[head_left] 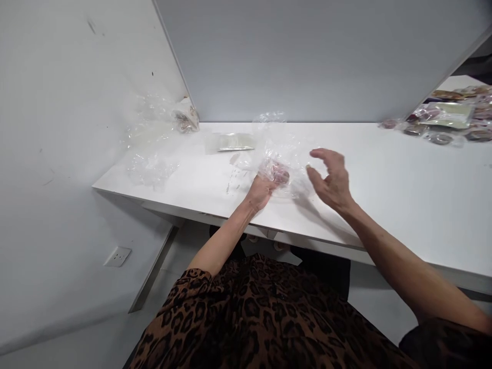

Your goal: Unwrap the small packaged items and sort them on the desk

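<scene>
My left hand (pixel 262 190) is closed around a small reddish, plastic-wrapped item (pixel 280 173) low over the white table. Its exact kind is blurred. Crinkled clear plastic bags (pixel 288 149) lie about and beyond that hand, partly covering its fingers. To the right, my right hand (pixel 331 180) is raised above the tabletop with thumb and fingers apart, holding nothing, just beside the plastic's edge. A flat pale-green packet (pixel 235 142) rests on the table past my left hand.
More crumpled clear plastic (pixel 151 166) sits at the table's left end, by a wrapped brownish item (pixel 187 117). A grey panel (pixel 300 61) stands along the back edge. Several wrapped items and a greenish packet (pixel 449 115) are piled at the far right. A wall socket (pixel 117 257) is lower left.
</scene>
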Motion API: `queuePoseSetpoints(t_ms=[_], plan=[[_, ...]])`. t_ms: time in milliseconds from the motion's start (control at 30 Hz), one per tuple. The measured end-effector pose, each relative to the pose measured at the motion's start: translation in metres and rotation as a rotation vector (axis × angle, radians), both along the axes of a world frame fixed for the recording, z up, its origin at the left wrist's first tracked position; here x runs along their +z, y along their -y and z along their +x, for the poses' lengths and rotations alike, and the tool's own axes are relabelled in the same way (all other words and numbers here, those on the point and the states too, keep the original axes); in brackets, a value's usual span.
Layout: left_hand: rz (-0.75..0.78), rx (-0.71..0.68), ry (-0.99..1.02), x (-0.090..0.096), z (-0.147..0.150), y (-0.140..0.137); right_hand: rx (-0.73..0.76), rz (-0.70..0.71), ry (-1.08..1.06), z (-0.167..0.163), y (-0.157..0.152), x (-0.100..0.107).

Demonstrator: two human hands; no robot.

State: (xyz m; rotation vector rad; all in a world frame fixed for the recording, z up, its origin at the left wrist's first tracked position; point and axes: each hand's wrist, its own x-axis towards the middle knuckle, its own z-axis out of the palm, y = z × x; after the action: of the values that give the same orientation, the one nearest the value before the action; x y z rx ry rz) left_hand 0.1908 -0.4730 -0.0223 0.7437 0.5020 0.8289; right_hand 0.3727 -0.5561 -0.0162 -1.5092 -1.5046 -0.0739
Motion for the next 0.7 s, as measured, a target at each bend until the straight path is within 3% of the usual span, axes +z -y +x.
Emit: queuePoseSetpoints(t_ms=[133,300,500,600,700], plan=[[0.086,-0.076,0.004,0.006,-0.007,0.003,0.235,-0.19,-0.002,-0.019,-0.019,-0.008],[0.049,-0.074,-0.004,0.009,-0.025,0.007,0.285,-0.421,-0.266,-0.021,-0.024,-0.019],[-0.254,0.164,0.083,0.008,-0.044,0.008,0.209,-0.327,-0.784,0.001,-0.02,-0.024],[-0.379,0.275,0.083,0.007,-0.05,0.009,0.048,-0.284,-0.89,0.017,-0.022,-0.023],[-0.382,0.326,0.046,0.005,-0.055,0.01,-0.066,-0.24,-0.897,0.024,-0.025,-0.02]])
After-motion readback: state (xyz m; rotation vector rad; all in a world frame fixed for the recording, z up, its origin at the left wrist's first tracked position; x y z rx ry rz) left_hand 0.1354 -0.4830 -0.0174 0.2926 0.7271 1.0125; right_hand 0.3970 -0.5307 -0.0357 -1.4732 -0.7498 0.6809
